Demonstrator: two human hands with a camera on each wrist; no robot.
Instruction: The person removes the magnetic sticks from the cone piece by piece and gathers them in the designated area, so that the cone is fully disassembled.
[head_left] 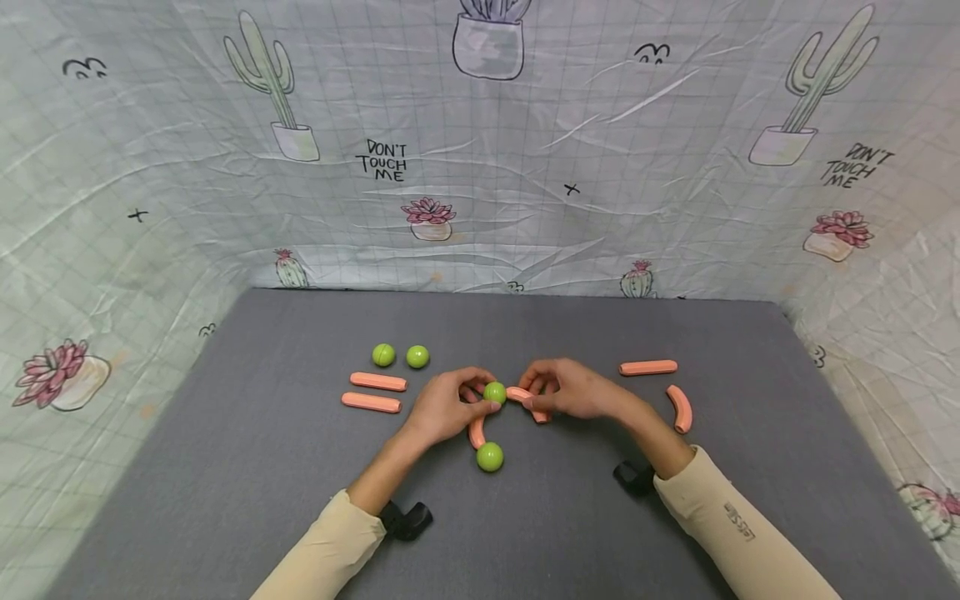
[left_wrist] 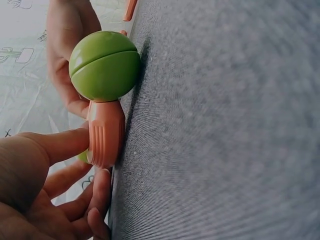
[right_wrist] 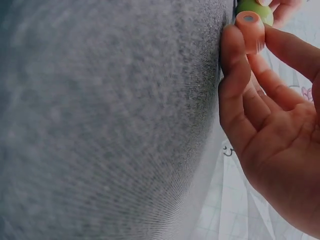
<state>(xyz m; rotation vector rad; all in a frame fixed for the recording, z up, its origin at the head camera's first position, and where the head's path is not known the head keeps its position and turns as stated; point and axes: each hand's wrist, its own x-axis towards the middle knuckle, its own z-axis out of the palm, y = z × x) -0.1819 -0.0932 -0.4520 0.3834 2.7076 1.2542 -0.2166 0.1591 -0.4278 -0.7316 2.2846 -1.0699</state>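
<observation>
My left hand [head_left: 447, 404] pinches a green ball [head_left: 495, 392] between thumb and fingers. From that ball a curved orange rod [head_left: 476, 433] runs down to a second green ball [head_left: 490, 457], which shows large in the left wrist view, where the held ball is mostly hidden behind the rod [left_wrist: 106, 135]. My right hand [head_left: 573, 390] holds another curved orange rod [head_left: 518, 394] by thumb and fingertips, its left end right at the held ball. In the right wrist view this rod's [right_wrist: 254, 41] near end has a grey disc in it.
On the grey tabletop [head_left: 555, 517], two green balls [head_left: 384, 355] and two straight orange rods [head_left: 378, 382] lie to the left. A straight orange rod [head_left: 648, 367] and a curved one [head_left: 679, 408] lie to the right. A printed cloth [head_left: 510, 125] hangs behind and around the table.
</observation>
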